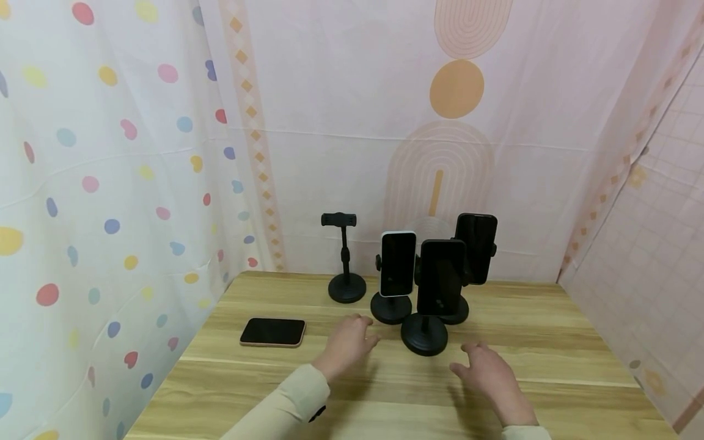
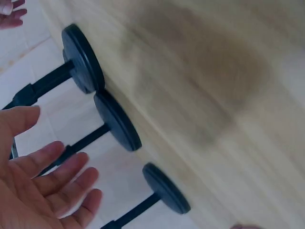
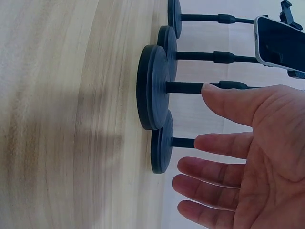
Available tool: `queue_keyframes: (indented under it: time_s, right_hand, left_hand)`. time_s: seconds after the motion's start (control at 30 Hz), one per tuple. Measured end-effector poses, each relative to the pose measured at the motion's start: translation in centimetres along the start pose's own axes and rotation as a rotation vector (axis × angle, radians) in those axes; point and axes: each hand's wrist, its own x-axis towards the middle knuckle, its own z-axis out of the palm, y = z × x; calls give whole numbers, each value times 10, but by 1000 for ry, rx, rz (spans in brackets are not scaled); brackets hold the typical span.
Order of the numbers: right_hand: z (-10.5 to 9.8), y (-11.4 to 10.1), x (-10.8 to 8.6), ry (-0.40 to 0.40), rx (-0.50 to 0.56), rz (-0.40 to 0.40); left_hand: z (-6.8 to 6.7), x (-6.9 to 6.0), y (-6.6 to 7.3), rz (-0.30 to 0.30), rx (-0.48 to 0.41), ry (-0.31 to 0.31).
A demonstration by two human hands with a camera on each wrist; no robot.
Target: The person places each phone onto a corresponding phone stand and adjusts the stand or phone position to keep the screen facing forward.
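Note:
Three phones stand upright in black round-based holders: a white-edged phone (image 1: 398, 264), a black phone (image 1: 440, 278) at the front, and another black phone (image 1: 476, 249) behind. My left hand (image 1: 346, 345) hovers left of the front phone holder (image 1: 424, 335), fingers relaxed and apart from it; the left wrist view shows its palm with nothing in it. To the right of that base is my right hand (image 1: 487, 371), also loosely spread, and its palm (image 3: 281, 167) is bare in the right wrist view. A phone with a pinkish edge (image 1: 272, 332) lies flat, left of my left hand.
A phone holder without a phone (image 1: 345, 260) stands at the back, left of the others. The wooden table (image 1: 385, 403) meets a patterned curtain (image 1: 330, 171) behind, a dotted curtain (image 1: 137, 201) at left and a pale checked cloth (image 1: 654, 244) at right.

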Motion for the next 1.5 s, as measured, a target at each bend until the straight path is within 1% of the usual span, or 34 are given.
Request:
queue_keyframes:
  time_s: [0.1,0.2,0.27,0.4,0.5,0.6,0.83,0.93,1.07,1.23,1.33,1.5]
  right_hand:
    - [0,0,-1,-27,2,-8]
    - [3,0,-1,-29,-4,-27]
    - [4,1,-1,-26,-7,-34]
    - [6,1,0,-41,-15,-41]
    - [6,1,0,-57,-11,-52]
    - [6,0,-1,-53,-10,-72]
    - [7,-2,-2,-50,-38,-78]
    - [8,-1,-3,-54,-38,-74]
    - [10,-1,-4,-77,-33,-58]
    - [11,-1,-3,-93,-50,-47]
    - [11,-2,-4,-86,-70,-43]
    - [12,-2,-5,-92,-114,-37]
  left_hand:
    - [-5,2,-4,-16,77,-22]
    - [-9,3,-8,-54,97,-76]
    - [-10,5,-13,-75,105,-99]
    - [-11,10,-21,-114,125,-122]
    - [-15,13,-26,-145,125,-132]
    - [-17,17,-33,-172,115,-135]
    - [-20,26,-48,-214,97,-162]
    - [-23,32,-53,-239,98,-166]
    - [-27,39,-59,-258,91,-153]
    - [-30,51,-66,-280,66,-114]
    - [-30,59,-69,-299,49,-105]
    - [-32,71,-70,-340,11,-112]
